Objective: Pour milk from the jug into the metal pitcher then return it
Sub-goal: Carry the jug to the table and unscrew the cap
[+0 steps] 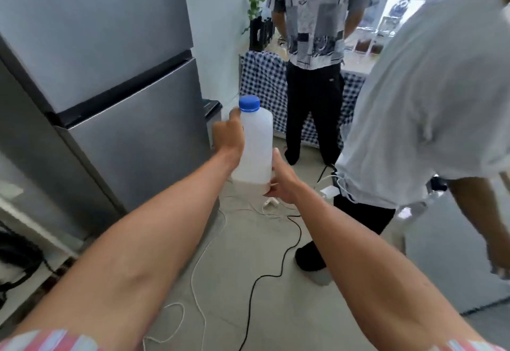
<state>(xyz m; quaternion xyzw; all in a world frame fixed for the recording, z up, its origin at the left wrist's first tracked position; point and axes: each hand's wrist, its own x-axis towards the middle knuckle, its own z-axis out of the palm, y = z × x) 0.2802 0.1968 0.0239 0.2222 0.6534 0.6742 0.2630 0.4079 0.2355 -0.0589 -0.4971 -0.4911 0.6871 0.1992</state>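
A translucent white milk jug point(256, 146) with a blue screw cap point(249, 103) is held upright in front of me, above the floor. My left hand point(229, 136) wraps around the jug's left side near the shoulder. Under the jug, my right hand point(281, 178) supports its bottom right edge, thumb up along the side. The cap is on. No metal pitcher is in view.
A tall grey fridge point(116, 96) with both doors shut stands to the left. Two people stand close: one in a patterned shirt point(314, 19) ahead, one in a white shirt point(430, 96) at the right. Black and white cables point(265, 276) trail over the floor. A checked-cloth table point(262, 80) is behind.
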